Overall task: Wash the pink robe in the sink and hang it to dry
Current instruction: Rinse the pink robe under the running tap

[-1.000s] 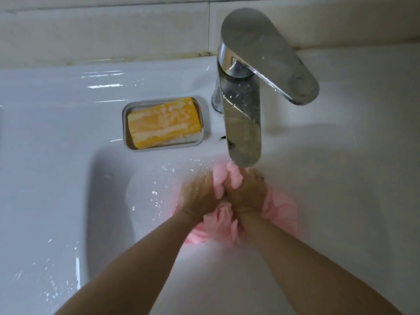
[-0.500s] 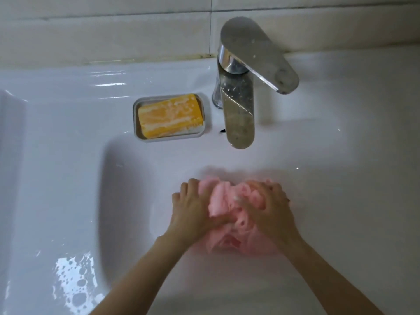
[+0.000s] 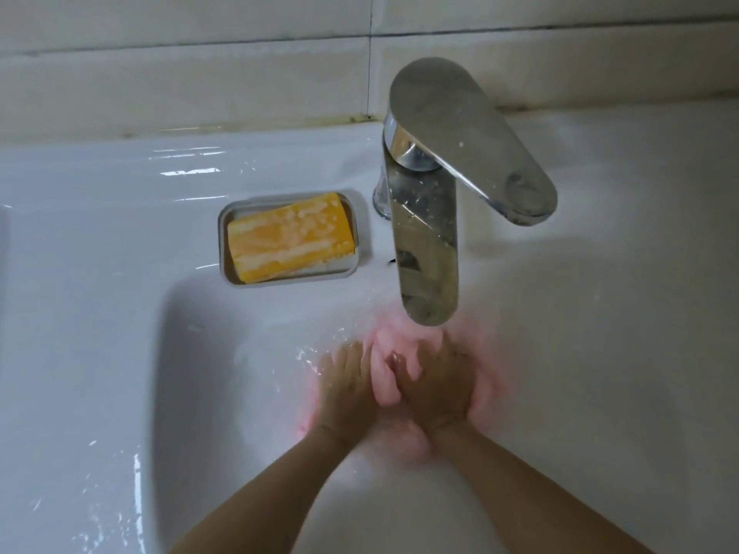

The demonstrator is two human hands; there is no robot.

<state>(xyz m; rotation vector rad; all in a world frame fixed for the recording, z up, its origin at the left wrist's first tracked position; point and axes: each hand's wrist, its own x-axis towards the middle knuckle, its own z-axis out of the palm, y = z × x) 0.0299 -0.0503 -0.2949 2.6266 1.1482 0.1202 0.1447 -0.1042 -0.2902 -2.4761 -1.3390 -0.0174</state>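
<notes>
White porcelain of the sink point(image 3: 100, 393) fills the near field, its left ledge flecked with droplets. Two bare forearms are seen reaching in from the bottom edge. Low in the basin, just below the spout, the pink robe point(image 3: 386, 377) is bunched into a small wad between the hands. It is gripped by the left hand point(image 3: 348, 387) on one side and the right hand point(image 3: 436, 389) on the other, with fingers curled into the cloth (motion blur smears both, so finer detail cannot be told). Washing is judged to be under way: the cloth is being rubbed, while wringing and hanging are not yet done. Whether water is running cannot be told. Farther back, a grey soap dish point(image 3: 224, 233) is set on the ledge just left of the faucet point(image 3: 428, 249), and a yellow soap bar point(image 3: 290, 237) streaked with lather is held in it. Beyond, a tiled wall point(image 3: 200, 74) is seen.
</notes>
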